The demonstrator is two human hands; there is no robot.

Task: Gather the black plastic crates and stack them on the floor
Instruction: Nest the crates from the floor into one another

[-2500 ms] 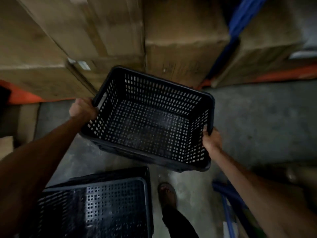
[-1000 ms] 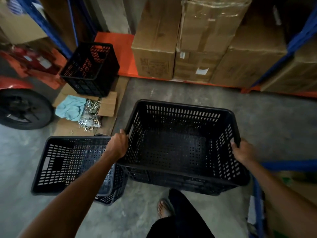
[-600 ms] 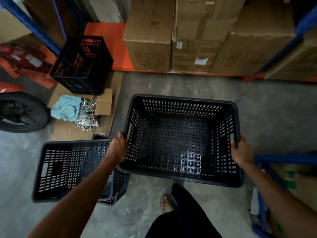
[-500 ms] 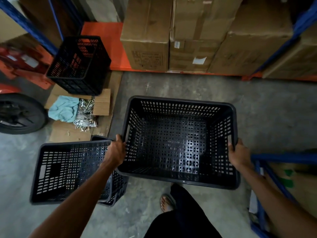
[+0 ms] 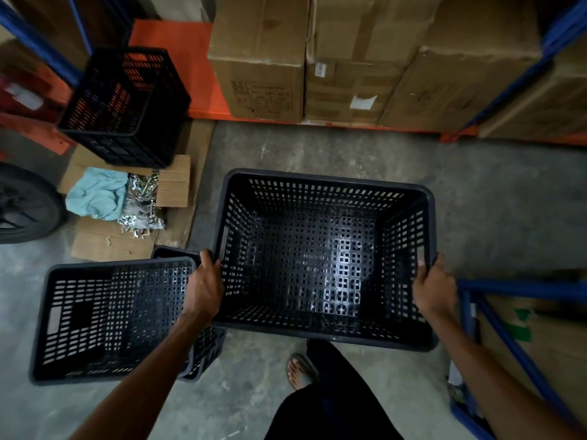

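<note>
I hold an empty black slotted crate above the concrete floor, its open top facing me. My left hand grips its left rim and my right hand grips its right rim. To the lower left, a second black crate rests askew on top of another black crate whose corner pokes out beneath it. A further black crate stands at the upper left on flattened cardboard by the orange shelf.
Cardboard boxes fill the orange and blue rack ahead. A light blue cloth and loose metal hardware lie on cardboard at left. A black wheel is at far left. A blue frame stands at right. My sandalled foot is below.
I turned left from the boxes, so the floor crates and wheel came into view. The held crate has come level and slightly lower over the last second.
</note>
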